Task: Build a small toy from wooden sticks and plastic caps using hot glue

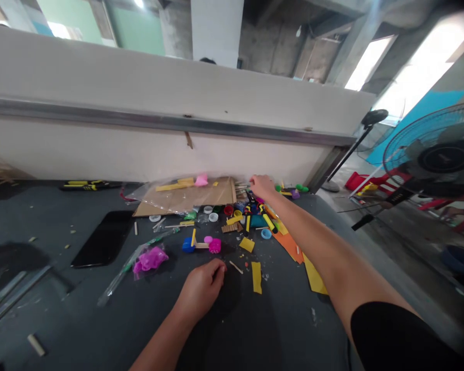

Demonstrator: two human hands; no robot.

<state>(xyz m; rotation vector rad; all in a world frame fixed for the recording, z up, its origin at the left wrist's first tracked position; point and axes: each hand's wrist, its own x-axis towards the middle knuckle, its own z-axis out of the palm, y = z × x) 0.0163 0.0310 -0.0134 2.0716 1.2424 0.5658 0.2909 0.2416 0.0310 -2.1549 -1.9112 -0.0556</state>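
Observation:
My left hand (203, 286) rests on the dark table with its fingers curled together; what they hold, if anything, is hidden. Just beyond it sits a small model (201, 245) with blue and magenta clay ends joined by a stick. A short stick (236, 267) lies right of that hand. My right hand (262, 185) reaches to the back of the table, beside a bundle of thin sticks (241, 190); its fingertips are too small to make out. Pliers with yellow and black handles (268, 219) lie below my right wrist. Magenta clay (150, 259) in plastic is at the left.
A black phone (103, 238) lies at the left. Cardboard (185, 198) under clear plastic leans near the white partition (158, 147). Bottle caps, yellow pieces (257, 277) and orange sheets (288, 244) are scattered centre and right. A fan (444, 154) stands beyond the table.

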